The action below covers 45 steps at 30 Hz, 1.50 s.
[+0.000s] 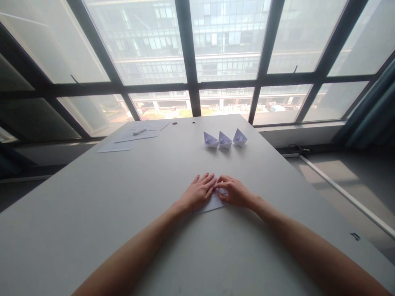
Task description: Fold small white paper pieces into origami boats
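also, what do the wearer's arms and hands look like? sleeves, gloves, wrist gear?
The left hand and right hand are ungloved. The left forearm and right forearm are bare, no sleeves in frame. No watch, bracelet or cable; no rings I can make out.

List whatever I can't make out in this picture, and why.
Folded white paper, head view: upper part largely covered by the bare left hand and bare right hand.
Left palm's underside, head view: hidden by the hand itself.
Small whitish object on flat white paper sheets, head view: too small to identify.
Blue fabric curtain, head view: cut off by the right edge.
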Tool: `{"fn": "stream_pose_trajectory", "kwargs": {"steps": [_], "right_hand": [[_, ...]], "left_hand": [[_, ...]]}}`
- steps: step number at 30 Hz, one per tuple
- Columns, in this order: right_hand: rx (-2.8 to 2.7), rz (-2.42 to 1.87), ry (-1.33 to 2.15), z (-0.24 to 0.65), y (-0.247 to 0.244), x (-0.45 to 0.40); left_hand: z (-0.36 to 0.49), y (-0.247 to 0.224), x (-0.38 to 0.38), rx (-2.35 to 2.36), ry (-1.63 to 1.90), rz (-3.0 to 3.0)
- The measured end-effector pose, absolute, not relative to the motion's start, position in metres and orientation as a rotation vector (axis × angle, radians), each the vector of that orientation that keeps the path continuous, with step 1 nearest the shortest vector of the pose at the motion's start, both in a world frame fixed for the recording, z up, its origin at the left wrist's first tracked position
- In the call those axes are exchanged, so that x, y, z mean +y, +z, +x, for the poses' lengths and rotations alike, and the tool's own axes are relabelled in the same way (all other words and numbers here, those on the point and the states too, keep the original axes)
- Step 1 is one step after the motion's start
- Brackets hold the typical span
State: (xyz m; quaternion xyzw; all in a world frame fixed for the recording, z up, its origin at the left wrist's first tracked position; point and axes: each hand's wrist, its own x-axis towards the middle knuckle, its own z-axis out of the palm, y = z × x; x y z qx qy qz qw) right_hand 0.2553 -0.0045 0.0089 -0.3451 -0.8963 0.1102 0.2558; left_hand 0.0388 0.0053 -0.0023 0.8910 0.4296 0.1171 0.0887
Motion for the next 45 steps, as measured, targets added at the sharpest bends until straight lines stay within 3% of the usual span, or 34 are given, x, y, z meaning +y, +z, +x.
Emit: {"fn": "stream_pose_trajectory", "kwargs": {"steps": [6,19,32,45], "right_hand": [[-2.393,-0.976,0.381,0.255,0.002,0.002],[-2.359,-0.972,0.46,0.255,-0.004,0.009],[-2.405,-1.174,0.232,0.254,0.005,0.004],[-2.335,-1.346,0.129,0.261,0.001,0.01]], "left_hand": [[0.041,0.0,0.004,1.309,0.16,2.722],[0.041,-0.003,0.003,1.426,0.163,2.705],[0.039,-0.001,0.003,1.12,0.421,2.714],[0.038,0.006,-0.001,1.144,0.23,2.749]]}}
